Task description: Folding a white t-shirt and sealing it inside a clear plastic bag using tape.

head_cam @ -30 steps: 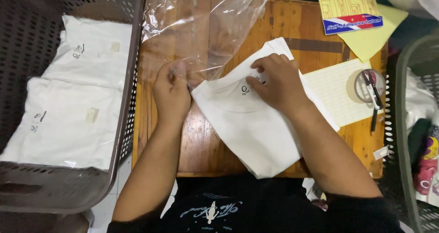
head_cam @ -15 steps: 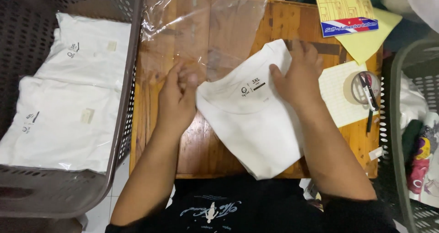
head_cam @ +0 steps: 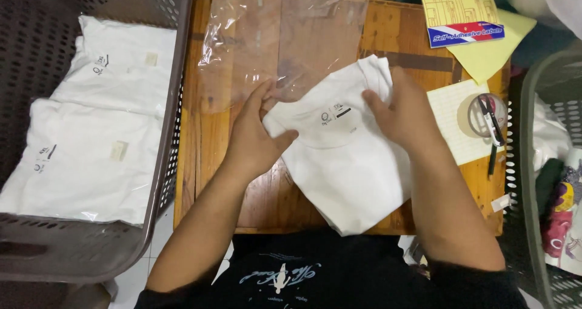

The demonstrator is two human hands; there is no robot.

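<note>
**Folded garment nosing toward the bag mouth**

Shifted since half a second ago: right hand [head_cam: 403, 112] off the far corner and down onto the collar edge, left hand [head_cam: 257, 136] flatter. Folded white garment [head_cam: 345, 163] lying mid-surface, hem over the near edge. Left fingers [head_cam: 267, 94] half curled, pinching the clear plastic bag [head_cam: 273, 48] where it meets the collar; right fingers closed loosely on the cloth. Possible trouble: bag mouth slipping shut, fold bunching at entry, hem dragging the garment off the near edge. Grey basket [head_cam: 163, 163] of bagged garments beside the left edge; tape roll with scissors [head_cam: 485, 118] near the right edge.
</note>
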